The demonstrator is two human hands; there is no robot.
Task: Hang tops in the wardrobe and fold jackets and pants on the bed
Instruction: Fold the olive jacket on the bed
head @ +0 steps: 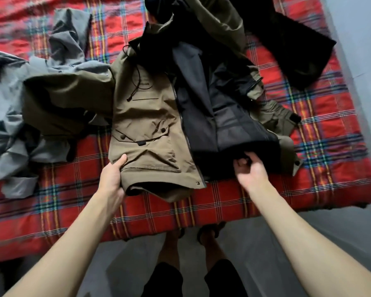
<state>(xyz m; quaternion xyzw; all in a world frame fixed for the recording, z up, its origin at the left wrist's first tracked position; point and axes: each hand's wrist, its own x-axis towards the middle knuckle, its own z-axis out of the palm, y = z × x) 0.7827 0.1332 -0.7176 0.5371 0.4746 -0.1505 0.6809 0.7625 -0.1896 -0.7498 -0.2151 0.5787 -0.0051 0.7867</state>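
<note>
Left hand [113,179] grips olive-khaki hooded fabric jacket [146,125] by its hem, near edge of red plaid bed [308,136]; right hand [250,168] curled at black lining [201,116] — hold unclear. Likely soft, bulky — take hem corners.

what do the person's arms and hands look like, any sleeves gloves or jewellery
The left arm and right arm are bare, with no sleeves anywhere in view. The left hand and right hand wear no gloves, and no watch, bracelet or ring shows. Below them are black shorts and dark sandals.
</note>
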